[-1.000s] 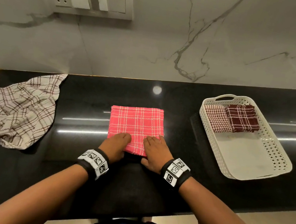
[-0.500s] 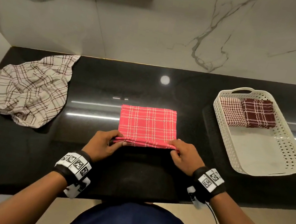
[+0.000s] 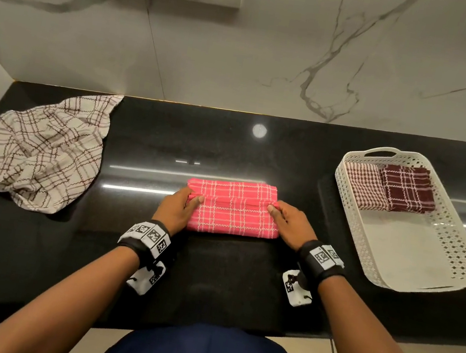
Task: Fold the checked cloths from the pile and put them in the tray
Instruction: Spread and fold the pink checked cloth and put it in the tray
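**Folding the pink cloth in half**

Fingers of both hands are closed on the leading edge of the pink cloth (image 3: 233, 207): the left hand (image 3: 176, 208) pinches its left end, the right hand (image 3: 289, 225) its right end, thumbs on top. The cloth lies at the middle of the worktop (image 3: 211, 264), at 12 o'clock from the person. The lifted flap reaches most of the way across, with a strip of the lower layer showing at the far side.

To do this step well, I judge that both hands should carry the edge to 12 o'clock at the same pace, so it lands square on the far edge and the checks line up. Keeping the flap taut between the two pinches should stop a sag in the middle. Once it is down, pressing along the near crease would set the fold before release.

Well apart at 3 o'clock, the tray (image 3: 453, 281) holds two folded cloths at its far end, a light red one (image 3: 361, 186) touching a maroon one (image 3: 407, 187); its near half is bare, with room for this cloth. At 9 o'clock a rumpled cream cloth (image 3: 41, 146) waits unfolded.
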`<control>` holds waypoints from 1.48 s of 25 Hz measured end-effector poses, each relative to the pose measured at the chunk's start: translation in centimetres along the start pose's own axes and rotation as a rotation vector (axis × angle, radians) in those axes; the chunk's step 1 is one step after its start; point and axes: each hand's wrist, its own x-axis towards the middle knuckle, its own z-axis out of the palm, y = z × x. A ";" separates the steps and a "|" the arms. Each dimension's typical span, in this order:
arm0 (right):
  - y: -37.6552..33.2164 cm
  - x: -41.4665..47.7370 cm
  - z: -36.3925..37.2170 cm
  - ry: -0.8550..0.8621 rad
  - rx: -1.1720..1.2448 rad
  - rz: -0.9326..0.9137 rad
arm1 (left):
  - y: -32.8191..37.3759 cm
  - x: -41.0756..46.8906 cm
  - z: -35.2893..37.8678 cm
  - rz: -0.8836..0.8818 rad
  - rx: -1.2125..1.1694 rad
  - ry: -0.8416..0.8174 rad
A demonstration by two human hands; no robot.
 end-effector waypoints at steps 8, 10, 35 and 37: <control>-0.4 3.0 -0.7 0.118 -0.109 -0.001 | 0.4 3.0 -0.9 -0.057 0.041 0.096; -0.8 4.1 -0.5 0.092 -0.151 0.062 | -0.1 3.4 -0.6 -0.085 0.096 0.083; -4.2 4.0 3.9 0.097 -0.541 -0.323 | 3.9 1.4 1.1 0.403 0.438 0.214; -5.0 4.9 5.8 -0.129 -0.637 -0.286 | 4.0 1.5 2.8 0.368 0.568 -0.042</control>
